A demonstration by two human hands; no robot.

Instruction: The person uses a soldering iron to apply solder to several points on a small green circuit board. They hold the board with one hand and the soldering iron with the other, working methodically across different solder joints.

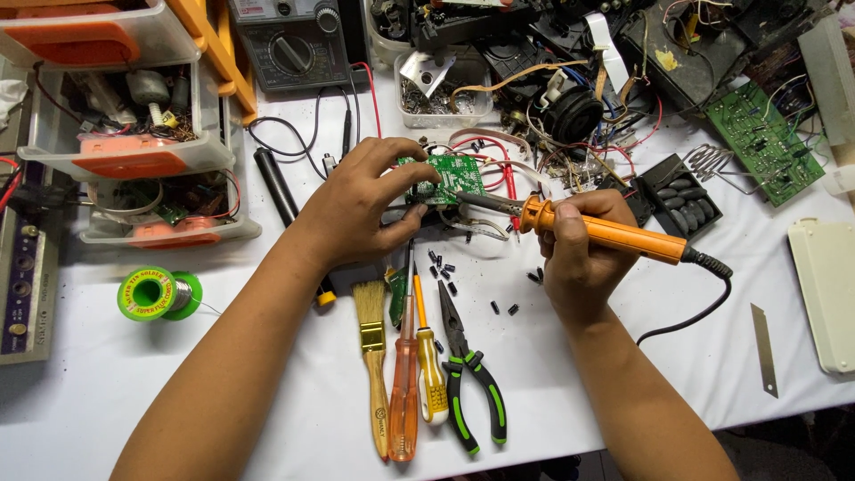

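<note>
A small green circuit board (450,175), flat and rectangular, sat at frame centre, pinched by the left hand (361,209). The right hand (579,258) gripped a soldering iron (598,231) by its smooth orange handle, metal tip meeting the board's lower edge.

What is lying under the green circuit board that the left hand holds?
Under the green circuit board a dark part and loose wires show. The left hand covers what lies below its left portion.
</note>
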